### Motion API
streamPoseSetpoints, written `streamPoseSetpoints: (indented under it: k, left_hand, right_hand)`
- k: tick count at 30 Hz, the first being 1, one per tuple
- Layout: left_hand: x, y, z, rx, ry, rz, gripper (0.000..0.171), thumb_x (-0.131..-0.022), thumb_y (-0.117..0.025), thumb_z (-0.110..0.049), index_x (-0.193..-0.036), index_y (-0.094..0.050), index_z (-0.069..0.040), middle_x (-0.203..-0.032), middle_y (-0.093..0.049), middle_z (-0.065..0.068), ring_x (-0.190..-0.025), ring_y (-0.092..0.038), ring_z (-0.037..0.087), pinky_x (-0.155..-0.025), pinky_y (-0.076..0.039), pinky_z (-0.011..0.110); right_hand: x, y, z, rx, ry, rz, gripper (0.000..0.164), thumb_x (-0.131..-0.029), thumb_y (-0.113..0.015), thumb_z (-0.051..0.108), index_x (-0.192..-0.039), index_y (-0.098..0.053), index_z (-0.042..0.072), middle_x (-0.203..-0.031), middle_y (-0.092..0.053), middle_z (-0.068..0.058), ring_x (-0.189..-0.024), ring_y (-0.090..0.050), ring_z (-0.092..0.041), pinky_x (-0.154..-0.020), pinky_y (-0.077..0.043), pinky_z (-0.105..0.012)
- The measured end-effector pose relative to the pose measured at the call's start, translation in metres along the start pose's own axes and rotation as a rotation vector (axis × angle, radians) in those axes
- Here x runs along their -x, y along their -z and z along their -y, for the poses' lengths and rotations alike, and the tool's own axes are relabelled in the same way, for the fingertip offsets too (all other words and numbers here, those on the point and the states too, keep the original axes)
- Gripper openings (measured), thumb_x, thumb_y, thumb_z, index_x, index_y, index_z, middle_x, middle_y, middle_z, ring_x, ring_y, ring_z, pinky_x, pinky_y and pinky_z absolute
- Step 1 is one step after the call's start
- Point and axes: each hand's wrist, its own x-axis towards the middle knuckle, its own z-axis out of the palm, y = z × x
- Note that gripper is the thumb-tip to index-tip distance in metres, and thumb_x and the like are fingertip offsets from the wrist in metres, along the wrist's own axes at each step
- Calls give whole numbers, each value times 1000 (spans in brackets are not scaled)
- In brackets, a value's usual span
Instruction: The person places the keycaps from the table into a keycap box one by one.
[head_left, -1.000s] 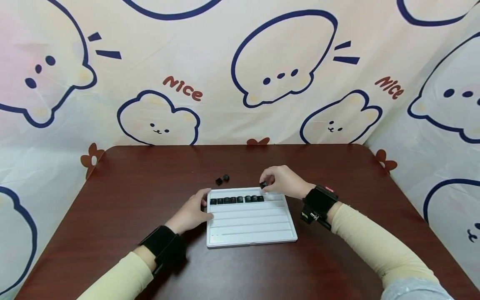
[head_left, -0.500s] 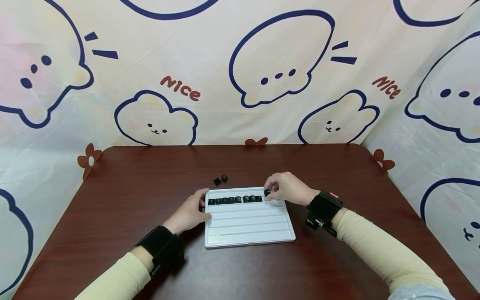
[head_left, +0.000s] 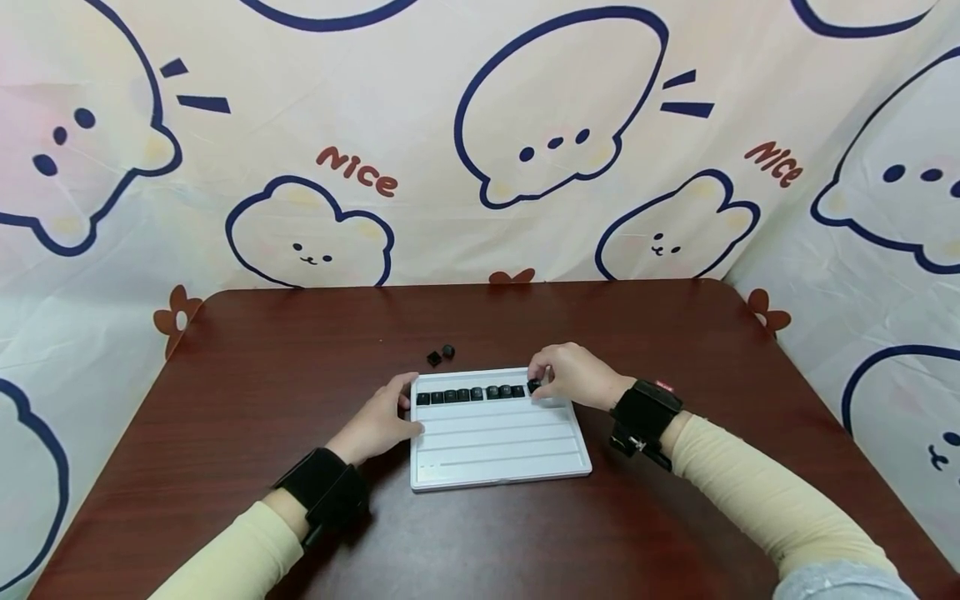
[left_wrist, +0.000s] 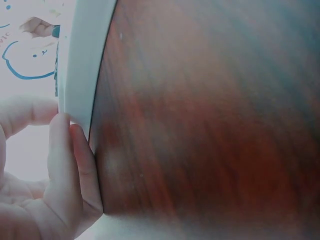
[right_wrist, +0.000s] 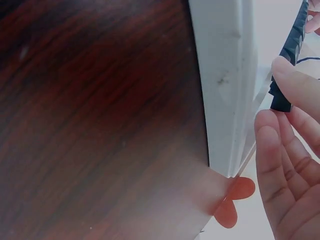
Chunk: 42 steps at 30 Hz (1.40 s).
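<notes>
A white ridged tray (head_left: 495,454) lies on the table, with a row of several black keycaps (head_left: 463,395) along its far part. My left hand (head_left: 378,421) holds the tray's left edge, thumb on the near side and fingers farther back; in the left wrist view its fingertips (left_wrist: 61,122) meet the white rim. My right hand (head_left: 577,375) pinches one black keycap (right_wrist: 281,102) between thumb and fingers, at the right end of the row. Whether that keycap touches the tray is hard to tell.
Two loose black keycaps (head_left: 441,355) lie on the brown table (head_left: 337,333) just behind the tray. A printed cloth (head_left: 435,167) hangs behind the table and at its sides.
My right hand has moved slightly right and nearer, bringing its keycap from the tray's far rim to the end of the row. My left hand keeps its hold; the view has shifted slightly.
</notes>
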Motion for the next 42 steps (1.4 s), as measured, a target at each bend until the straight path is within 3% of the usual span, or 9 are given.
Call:
streamPoseSetpoints:
  k: [22,33,42]
  left_hand:
    - [0,-1,2,-14,2,-3,80,-88,-76,-2,-157,-36,-4,-114,-52,16,-93,-51,26,-74,-42,37]
    - [0,1,-2,-4,-6,10,80,-90,-74,-2,-158,-34,-4,-117,-51,18,-94,-50,27,-74,-41,38]
    - [1,2,-1,-5,-3,10,79,-90,-74,-2,-158,-34,-5,-118,-51,17,-96,-51,27,-75,-42,38]
  right_hand:
    - [-3,-3,4,42,2,52,16,-82,-87,10,-90,-74,14,-93,-64,2,-80,-57,-13,-71,-50,-29]
    - [0,4,5,33,-13,94,20,-85,-84,8,-104,-79,8,-101,-68,-3,-82,-62,-12,-73,-54,-29]
    - [-2,1,7,47,8,79,18,-86,-82,9,-104,-78,7,-100,-68,-3,-79,-60,-12,-71,-52,-28]
